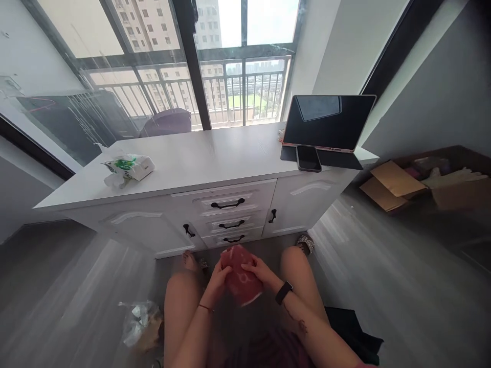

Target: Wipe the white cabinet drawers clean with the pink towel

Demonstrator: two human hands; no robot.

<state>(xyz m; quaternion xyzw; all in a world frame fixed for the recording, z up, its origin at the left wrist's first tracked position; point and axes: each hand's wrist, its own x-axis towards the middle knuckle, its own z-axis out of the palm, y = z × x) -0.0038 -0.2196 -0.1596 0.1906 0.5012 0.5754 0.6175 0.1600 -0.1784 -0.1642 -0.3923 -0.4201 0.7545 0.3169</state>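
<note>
Head cam, left hand [218, 278] and right hand [261, 271] both pinching a shiny red pouch [242, 283] by its sides, kinda right between the knees [180, 289], white sideboard [215, 153] just beyond, tissue pack [134, 167], smartphone [308, 159] and propped-up screen [328, 125] on top, open cardboard box [399, 179] off right

Between the bent knees [180, 296], I see a glossy red packet [242, 281] in both hands. The left hand [219, 277] grips one edge, a thin cord [206, 307] around its wrist; the right hand [261, 271] pinches the opposite side, thumb across the face, a dark watch [284, 293] on that wrist. Ahead of the hands stands a white cabinet [218, 153]. On its top, forward and left of the left hand, sits a tissue pack [138, 166]; forward and right of the right hand, a phone [308, 159] lies by the foot of a propped tablet [330, 122]. Farther right is an open cardboard box [399, 179]. A clear plastic bag [138, 324] lies left of the left hand.
</note>
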